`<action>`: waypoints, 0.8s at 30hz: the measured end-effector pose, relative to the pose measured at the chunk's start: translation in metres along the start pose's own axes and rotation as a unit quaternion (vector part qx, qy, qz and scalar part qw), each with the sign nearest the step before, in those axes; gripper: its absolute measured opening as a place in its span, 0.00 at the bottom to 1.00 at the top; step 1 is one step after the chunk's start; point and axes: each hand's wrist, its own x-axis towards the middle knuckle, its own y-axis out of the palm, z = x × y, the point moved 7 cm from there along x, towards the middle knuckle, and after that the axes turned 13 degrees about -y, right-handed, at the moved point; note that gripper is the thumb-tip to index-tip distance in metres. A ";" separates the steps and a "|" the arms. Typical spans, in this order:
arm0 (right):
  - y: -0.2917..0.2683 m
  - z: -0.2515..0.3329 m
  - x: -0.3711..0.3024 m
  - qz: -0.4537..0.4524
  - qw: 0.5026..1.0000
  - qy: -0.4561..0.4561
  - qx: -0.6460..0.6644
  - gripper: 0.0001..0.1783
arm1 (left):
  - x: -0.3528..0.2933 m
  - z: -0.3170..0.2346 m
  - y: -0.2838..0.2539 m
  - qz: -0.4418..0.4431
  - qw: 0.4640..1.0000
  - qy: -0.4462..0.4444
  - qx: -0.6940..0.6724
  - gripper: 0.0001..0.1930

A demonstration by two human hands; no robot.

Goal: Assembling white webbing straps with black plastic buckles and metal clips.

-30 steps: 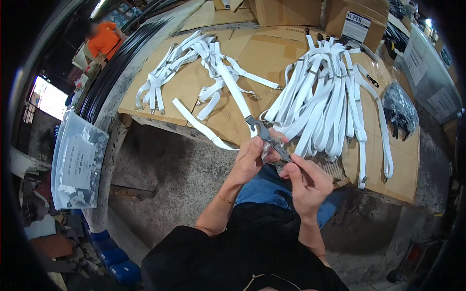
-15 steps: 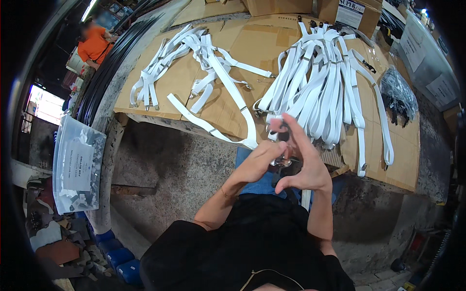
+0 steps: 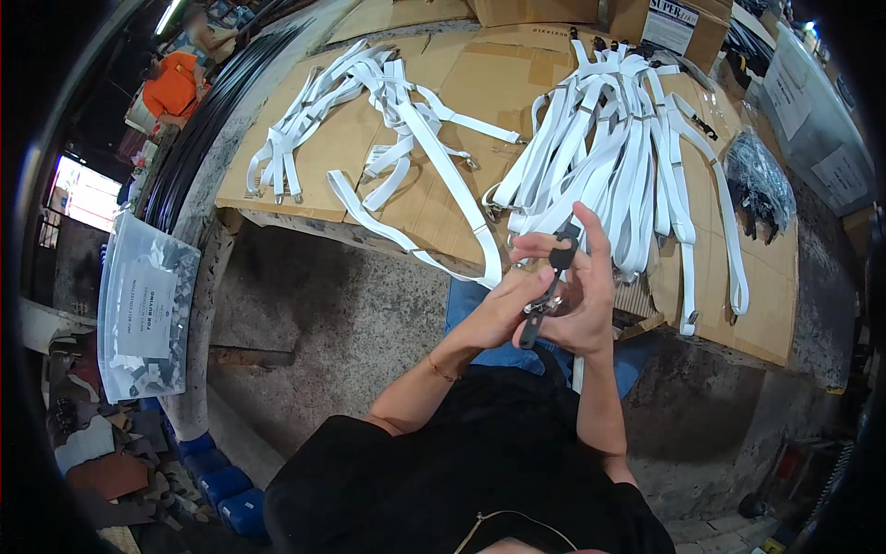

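Note:
Just off the table's front edge, my left hand [image 3: 506,307] pinches a small black piece with a metal clip [image 3: 561,254]. Its dark lower end [image 3: 530,330] hangs below my left fingertips, with shiny metal between the two dark parts. My right hand [image 3: 595,291] curls around the same piece from the right, its index finger pointing up. One white elastic suspender strap [image 3: 457,198] runs down from the left bundle and loops to my left hand; where it ends there is hidden. Behind my hands lies a thick bundle of white suspenders [image 3: 614,175] with metal adjusters.
Cardboard [image 3: 461,74] covers the table. A smaller suspender bundle [image 3: 318,102] lies on its left, a plastic bag of black parts [image 3: 759,175] on its right. Clear plastic bins [image 3: 148,323] [image 3: 817,115] flank the table. A person in orange [image 3: 171,88] is at far left, another behind.
My right hand has closed in around the black piece, which now stands more upright in plain view. The white strap loop by my left hand has shifted right. A second person now shows at far left.

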 end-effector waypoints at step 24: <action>0.000 0.005 -0.006 -0.014 0.959 0.165 0.229 0.33 | 0.000 0.017 -0.001 0.081 0.983 -0.120 -0.113 0.16</action>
